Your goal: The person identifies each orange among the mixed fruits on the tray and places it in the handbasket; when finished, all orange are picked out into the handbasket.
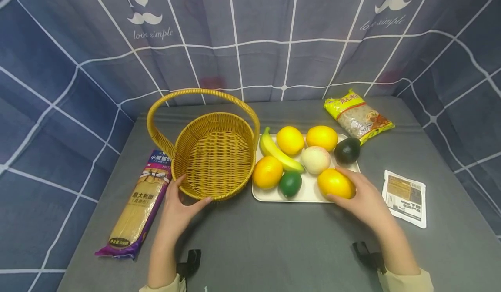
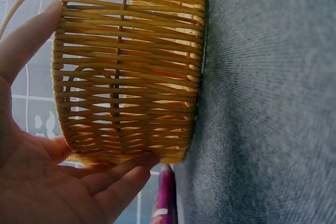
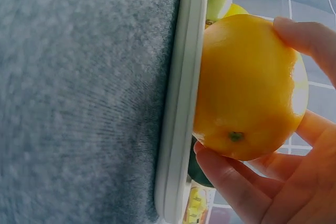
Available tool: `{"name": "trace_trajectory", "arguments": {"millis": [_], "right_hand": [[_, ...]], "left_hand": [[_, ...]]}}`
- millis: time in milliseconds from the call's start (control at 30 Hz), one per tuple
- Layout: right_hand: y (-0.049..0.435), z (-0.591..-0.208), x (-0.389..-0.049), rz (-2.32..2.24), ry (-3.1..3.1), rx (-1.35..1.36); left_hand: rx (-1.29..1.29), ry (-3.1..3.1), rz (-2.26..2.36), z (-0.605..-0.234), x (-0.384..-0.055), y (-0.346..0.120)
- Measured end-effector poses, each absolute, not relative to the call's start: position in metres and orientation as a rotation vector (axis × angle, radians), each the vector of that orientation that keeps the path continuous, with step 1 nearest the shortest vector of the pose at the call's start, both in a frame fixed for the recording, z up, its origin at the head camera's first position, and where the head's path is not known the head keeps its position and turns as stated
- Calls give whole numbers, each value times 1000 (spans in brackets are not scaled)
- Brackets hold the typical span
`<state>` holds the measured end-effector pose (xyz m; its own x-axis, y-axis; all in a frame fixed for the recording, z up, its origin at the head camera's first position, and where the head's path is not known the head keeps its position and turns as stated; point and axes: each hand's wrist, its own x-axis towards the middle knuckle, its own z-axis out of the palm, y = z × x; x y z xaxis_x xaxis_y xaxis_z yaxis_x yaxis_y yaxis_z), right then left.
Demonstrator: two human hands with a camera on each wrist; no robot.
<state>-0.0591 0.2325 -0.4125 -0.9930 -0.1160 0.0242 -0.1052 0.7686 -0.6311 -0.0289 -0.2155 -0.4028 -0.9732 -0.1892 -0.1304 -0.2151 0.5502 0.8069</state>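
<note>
My left hand (image 1: pixel 176 211) holds the near left side of a round woven basket (image 1: pixel 182 170), thumb at the front rim and fingers around the side. In the left wrist view, the basket's slatted wall (image 2: pixel 131 77) stands on the cloth. My right hand (image 1: pixel 365 198) grips an orange (image 1: pixel 335 184) at the near right corner of a white tray (image 1: pixel 274 198). The right wrist view shows thumb and fingers around the orange (image 3: pixel 247 87), low by the tray's edge (image 3: pixel 181 103). Around it lie a pale peach (image 1: pixel 315 159) and a dark avocado (image 1: pixel 347 151).
The tray also bears a banana (image 1: pixel 278 152), several yellow-orange fruits (image 1: pixel 289 140) and a green fruit (image 1: pixel 290 184). A pasta pack (image 1: pixel 137 205) lies left of the basket. A yellow food bag (image 1: pixel 358 115) and a white pouch (image 1: pixel 405 198) lie on the right.
</note>
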Motion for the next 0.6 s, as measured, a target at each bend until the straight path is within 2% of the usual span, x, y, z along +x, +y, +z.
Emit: {"name": "trace_trajectory", "arguments": {"millis": [300, 600], "right_hand": [[229, -390, -58, -1055, 2931, -164], [205, -360, -71, -1170, 2933, -303]], "left_hand": [[-360, 2746, 1448, -406, -28, -216], [-364, 2758, 1441, -407, -28, -216]]}}
